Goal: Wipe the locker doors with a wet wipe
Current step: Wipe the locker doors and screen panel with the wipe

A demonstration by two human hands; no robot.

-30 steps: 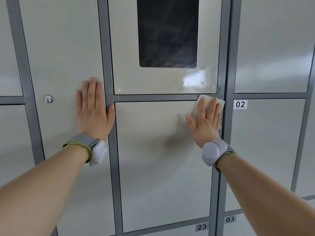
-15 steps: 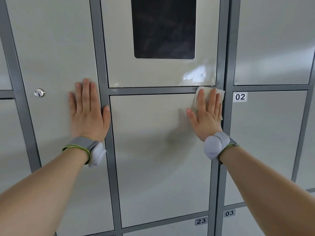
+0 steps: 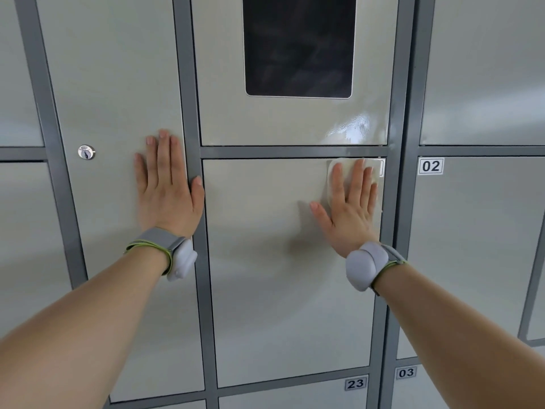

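The wet wipe (image 3: 349, 172) lies flat against the top right corner of the middle locker door (image 3: 289, 276), just under the grey crossbar (image 3: 280, 152). I see my right hand (image 3: 351, 214) pressing it there with straight, spread fingers, none curled round it. My left hand (image 3: 168, 199) lies flat on the neighbouring left door (image 3: 112, 84), fingers straight, holding nothing, its thumb over the grey upright (image 3: 188, 113). A round lock (image 3: 86, 152) sits further left on that door.
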